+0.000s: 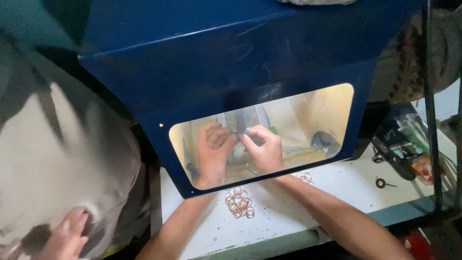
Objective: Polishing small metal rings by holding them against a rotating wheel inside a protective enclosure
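Blue hood (231, 62) is shielding both hands behind its window. Left hand (211, 151) and right hand (263, 149) are pinching something small together, possibly a ring; copper rings (239, 201) are lying on the bench (337, 185).

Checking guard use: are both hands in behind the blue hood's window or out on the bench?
In. Left hand and right hand show through the window of the blue hood, fingertips together; forearms pass under its lower edge.

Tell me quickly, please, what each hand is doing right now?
Left hand: fingers pinched shut behind the window; what they hold cannot be told.
Right hand: pinched shut on a small metal piece.
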